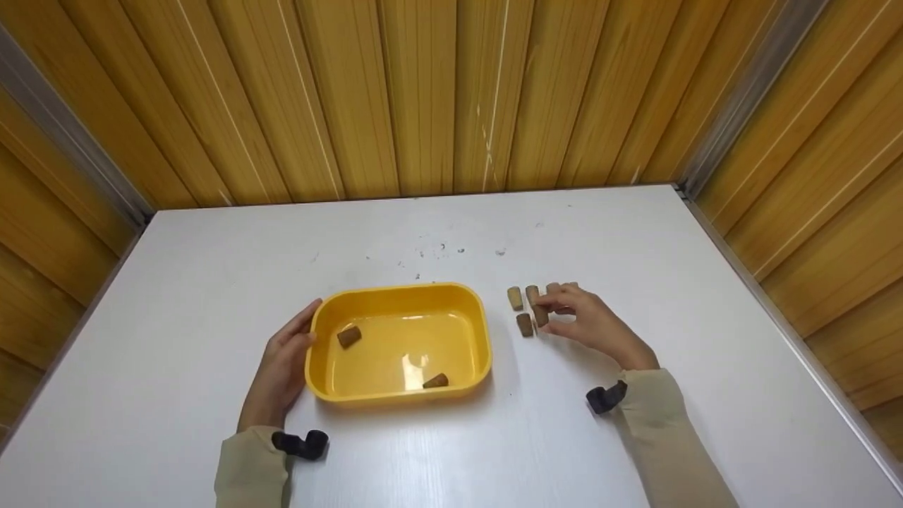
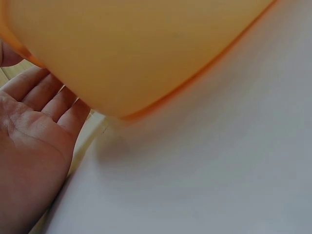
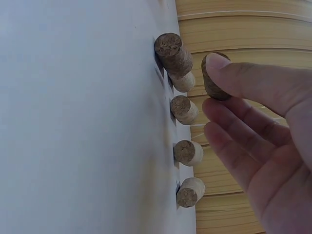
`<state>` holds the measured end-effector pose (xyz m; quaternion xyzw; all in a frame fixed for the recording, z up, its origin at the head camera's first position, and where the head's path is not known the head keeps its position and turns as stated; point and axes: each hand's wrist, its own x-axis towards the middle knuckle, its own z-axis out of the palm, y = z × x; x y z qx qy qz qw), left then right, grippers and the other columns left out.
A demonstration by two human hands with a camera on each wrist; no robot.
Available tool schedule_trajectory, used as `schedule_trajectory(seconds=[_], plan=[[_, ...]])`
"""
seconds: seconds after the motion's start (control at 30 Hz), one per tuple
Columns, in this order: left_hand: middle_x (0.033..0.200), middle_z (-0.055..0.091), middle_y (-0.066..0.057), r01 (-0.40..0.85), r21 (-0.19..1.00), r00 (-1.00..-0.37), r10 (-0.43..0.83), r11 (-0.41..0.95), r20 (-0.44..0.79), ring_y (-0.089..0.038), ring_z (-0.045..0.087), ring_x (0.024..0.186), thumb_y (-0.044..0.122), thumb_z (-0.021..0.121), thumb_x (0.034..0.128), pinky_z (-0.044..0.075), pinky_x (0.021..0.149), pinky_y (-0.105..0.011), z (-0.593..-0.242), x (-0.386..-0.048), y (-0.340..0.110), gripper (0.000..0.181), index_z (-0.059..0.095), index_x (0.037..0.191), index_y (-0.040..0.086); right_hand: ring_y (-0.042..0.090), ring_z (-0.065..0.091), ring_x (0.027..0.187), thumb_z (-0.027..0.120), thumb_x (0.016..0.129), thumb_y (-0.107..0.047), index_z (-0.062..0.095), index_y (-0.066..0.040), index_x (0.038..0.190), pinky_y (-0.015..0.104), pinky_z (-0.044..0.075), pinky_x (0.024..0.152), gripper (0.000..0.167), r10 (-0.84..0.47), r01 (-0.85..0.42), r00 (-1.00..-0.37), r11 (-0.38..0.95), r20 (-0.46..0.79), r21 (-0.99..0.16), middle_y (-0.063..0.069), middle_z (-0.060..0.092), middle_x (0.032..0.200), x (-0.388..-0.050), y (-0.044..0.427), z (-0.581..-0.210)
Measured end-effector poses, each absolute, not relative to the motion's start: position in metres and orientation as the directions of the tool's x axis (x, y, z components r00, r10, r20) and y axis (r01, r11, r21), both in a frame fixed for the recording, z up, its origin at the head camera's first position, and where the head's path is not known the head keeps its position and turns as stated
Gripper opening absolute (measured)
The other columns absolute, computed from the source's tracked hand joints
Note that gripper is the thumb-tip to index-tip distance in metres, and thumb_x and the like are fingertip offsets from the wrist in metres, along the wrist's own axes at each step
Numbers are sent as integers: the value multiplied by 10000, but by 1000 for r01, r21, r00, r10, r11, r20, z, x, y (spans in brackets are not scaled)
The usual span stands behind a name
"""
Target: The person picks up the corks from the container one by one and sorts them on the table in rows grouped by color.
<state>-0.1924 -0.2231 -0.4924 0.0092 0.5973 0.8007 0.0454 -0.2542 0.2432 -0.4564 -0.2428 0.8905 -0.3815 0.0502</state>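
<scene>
White table (image 1: pixel 451 458), right hand (image 1: pixel 596 328) pinching cork (image 3: pixel 213 89), tub (image 1: pixel 395 342) interior in head view alone

A shallow yellow tub (image 1: pixel 398 395), rectangular with rounded corners and open at the top, sits on the table (image 1: pixel 423 458), the left hand (image 1: pixel 282 363) against its left end. Two brown corks lie inside: one cork on its side (image 1: pixel 349 337) near the left wall, and another cork (image 1: pixel 437 381) at the near wall, partly hidden by the rim. Right of the tub, a brown tapered cork (image 3: pixel 214 80) is pinched between thumb and fingers of the right hand (image 1: pixel 596 328). Beside it, a darker near cork (image 3: pixel 174 53) lies in front of a row of four corks (image 3: pixel 188 152).
</scene>
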Motion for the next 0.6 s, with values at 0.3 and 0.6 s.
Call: schedule_trajectory(seconds=[0.3,0.6], plan=[[1607,210,-52,-60,956,-995,91,-288,-35,-144,241,1467,-1,366,945,372,1075,-166,-492,-192,-223,581,255,1513,42,311,580,1126,704,816,-23,635,-41,1230,431,507,988,421,-445,-343,-895,645,29,-683,121,576,1190,-252,246,-458],[1598,242,-40,-59,953,-995,93,-298,-32,-93,313,1431,4,376,947,380,1079,-186,-492,-191,-223,576,261,1511,40,320,587,1104,730,797,-30,635,-19,1217,428,513,969,431,-445,-350,-896,676,20,-649,133,589,1169,-253,246,-460]])
